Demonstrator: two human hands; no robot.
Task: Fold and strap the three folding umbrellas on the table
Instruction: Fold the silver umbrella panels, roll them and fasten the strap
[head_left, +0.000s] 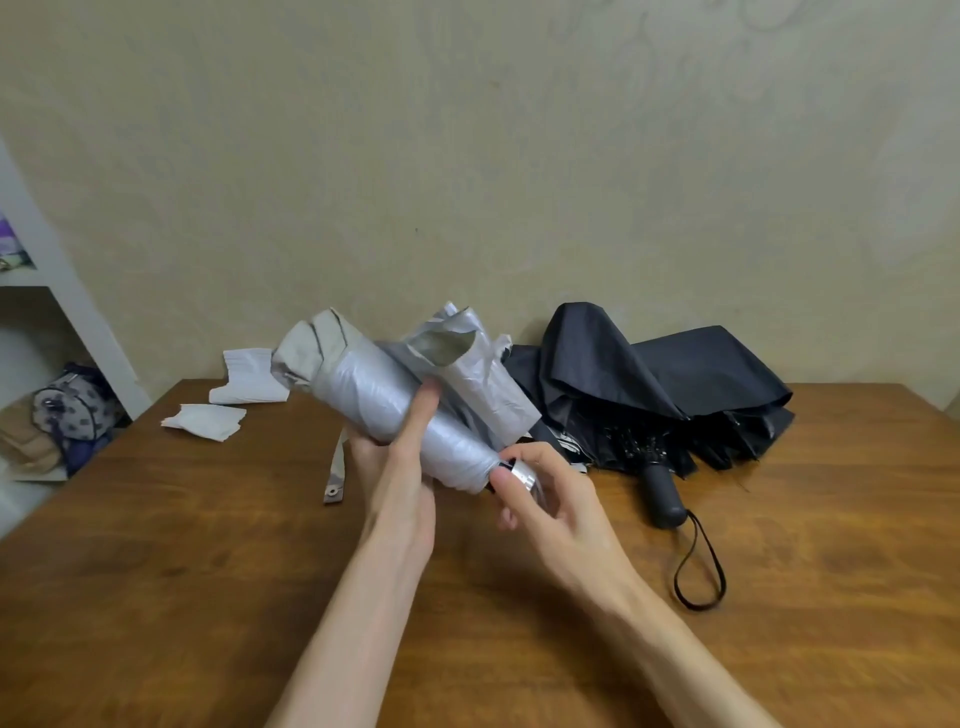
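A silver-and-beige folding umbrella (374, 395) is held above the wooden table (208, 545), its canopy partly rolled with loose flaps at the far end. My left hand (400, 467) grips the rolled canopy from below, thumb lying along it. My right hand (540, 493) pinches the shiny handle (519, 475) at the near end. Its beige strap (336, 467) with a snap hangs down to the table. A black umbrella (649, 384) lies collapsed and loose at the back right, its handle (665, 496) and wrist loop (698, 566) pointing toward me.
Two crumpled white pieces, paper or cloth (249, 379) (205, 421), lie at the table's back left. A white shelf (57, 291) with a patterned bag (72, 408) stands to the left. A beige wall runs behind the table.
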